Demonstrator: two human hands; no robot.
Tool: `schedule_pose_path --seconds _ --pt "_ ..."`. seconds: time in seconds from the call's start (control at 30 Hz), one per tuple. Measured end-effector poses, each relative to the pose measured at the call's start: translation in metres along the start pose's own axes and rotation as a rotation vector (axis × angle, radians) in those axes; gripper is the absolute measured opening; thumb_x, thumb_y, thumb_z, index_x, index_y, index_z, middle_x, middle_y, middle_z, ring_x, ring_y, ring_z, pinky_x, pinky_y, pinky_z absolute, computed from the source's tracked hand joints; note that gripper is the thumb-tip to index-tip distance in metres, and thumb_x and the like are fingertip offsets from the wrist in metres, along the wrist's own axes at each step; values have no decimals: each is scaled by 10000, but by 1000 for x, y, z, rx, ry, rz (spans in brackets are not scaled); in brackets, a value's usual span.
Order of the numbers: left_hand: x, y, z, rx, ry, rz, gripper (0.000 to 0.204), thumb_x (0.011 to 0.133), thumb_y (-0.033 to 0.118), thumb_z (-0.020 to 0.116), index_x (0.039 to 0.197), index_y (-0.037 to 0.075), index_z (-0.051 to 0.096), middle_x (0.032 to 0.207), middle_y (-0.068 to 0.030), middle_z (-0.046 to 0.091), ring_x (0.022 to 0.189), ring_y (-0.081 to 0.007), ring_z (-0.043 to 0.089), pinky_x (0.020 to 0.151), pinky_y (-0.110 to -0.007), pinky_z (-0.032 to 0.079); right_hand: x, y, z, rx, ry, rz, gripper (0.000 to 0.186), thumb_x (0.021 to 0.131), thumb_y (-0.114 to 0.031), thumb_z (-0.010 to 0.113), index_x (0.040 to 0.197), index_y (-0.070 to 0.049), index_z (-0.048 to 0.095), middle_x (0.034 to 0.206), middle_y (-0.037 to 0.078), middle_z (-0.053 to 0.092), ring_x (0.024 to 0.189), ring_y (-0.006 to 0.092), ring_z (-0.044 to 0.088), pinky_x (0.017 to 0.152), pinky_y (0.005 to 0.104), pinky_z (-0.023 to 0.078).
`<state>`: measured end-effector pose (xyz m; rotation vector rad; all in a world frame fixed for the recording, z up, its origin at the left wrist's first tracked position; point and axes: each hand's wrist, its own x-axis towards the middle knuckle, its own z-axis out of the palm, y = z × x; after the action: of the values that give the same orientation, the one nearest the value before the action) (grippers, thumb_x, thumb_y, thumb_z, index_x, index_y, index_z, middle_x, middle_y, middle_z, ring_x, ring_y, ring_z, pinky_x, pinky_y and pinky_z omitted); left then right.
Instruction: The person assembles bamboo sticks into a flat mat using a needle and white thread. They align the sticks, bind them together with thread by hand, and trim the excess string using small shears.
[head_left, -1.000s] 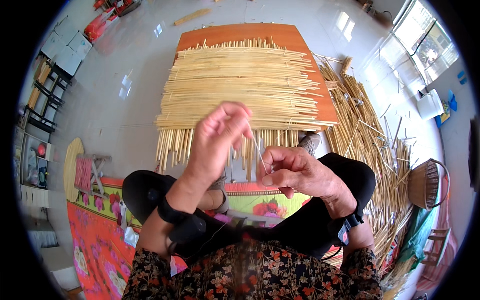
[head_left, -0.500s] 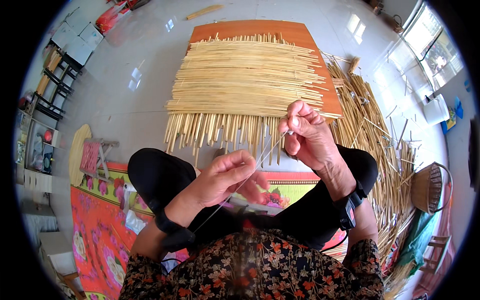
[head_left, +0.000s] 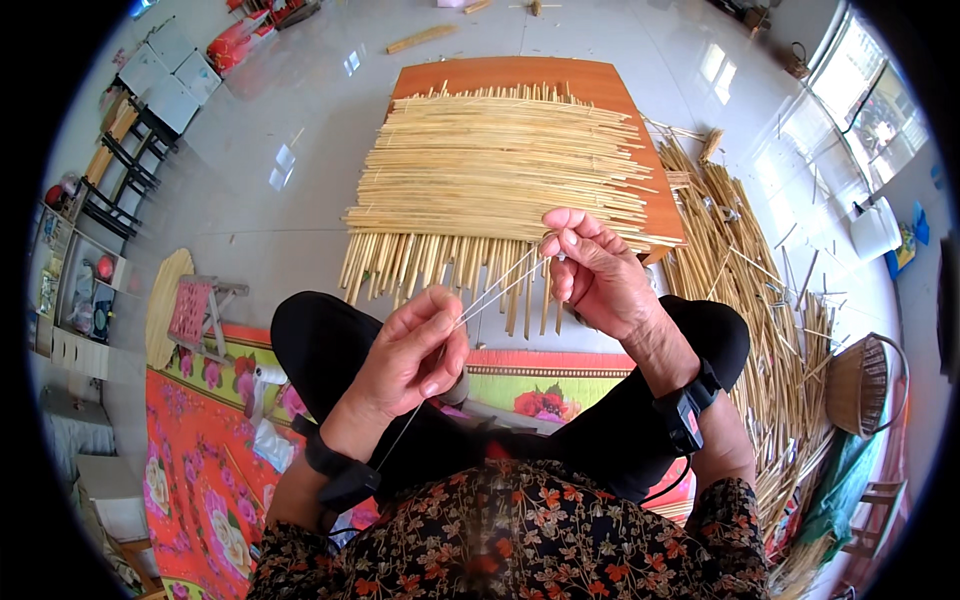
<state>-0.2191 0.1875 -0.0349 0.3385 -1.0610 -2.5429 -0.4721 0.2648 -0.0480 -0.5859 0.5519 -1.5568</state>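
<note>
At mid-frame, thin white thread [head_left: 498, 288]: two strands, seemingly taut, thus controlled.
Bare left hand [head_left: 410, 352]: fingers newly curled tight round them.
Bare right hand [head_left: 604, 272]: pinching upper end.

Floor [head_left: 250, 240]: pale, glossy tiles with reflections
Window [head_left: 840, 75]: bright, upper right
Right wall [head_left: 905, 180]: pale grey
Counter [head_left: 510, 72]: orange-brown wooden top
Stool [head_left: 188, 312]: pink seat, left
</note>
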Motion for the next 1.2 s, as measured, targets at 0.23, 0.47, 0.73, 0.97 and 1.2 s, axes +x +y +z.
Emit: schedule_pose_path --seconds 0.23,0.47,0.73,0.97,1.2 --pt "2 8 1 13 47 56 119 1023 182 468 1059 85 525 666 -63 584 354 -70 385 334 -207 288 -1 1 0 -92 55 49 170 966 -134 580 1104 -52 635 958 59 691 710 119 663 634 247 566" --pt "9 14 -4 3 101 97 124 1022 197 475 1076 105 538 686 -27 570 383 -59 361 350 -203 275 1 4 -8 -74 39 45 118 947 -102 603 1044 -55 651 954 61 690 765 123 662 692 263 571" --pt "15 6 -2 63 131 29 107 1020 188 478 1044 103 539 684 -35 573 390 -54 363 364 -195 276 3 7 -8 -89 88 -25 72 934 -90 623 996 -59 639 937 61 678 786 126 656 728 266 565" --pt "15 3 17 199 8 -31 109 1012 186 501 1022 78 514 669 -78 601 392 -63 401 371 -179 310 2 15 2 -315 250 -67 79 962 -129 588 972 -50 593 928 61 667 717 130 643 704 267 560" --pt "17 -12 13 198 0 -103 105 1011 195 510 1025 94 536 709 -94 634 417 -84 437 398 -202 339 8 11 -8 48 221 -50 79 976 -161 572 966 -82 573 899 45 649 688 127 621 664 275 550"
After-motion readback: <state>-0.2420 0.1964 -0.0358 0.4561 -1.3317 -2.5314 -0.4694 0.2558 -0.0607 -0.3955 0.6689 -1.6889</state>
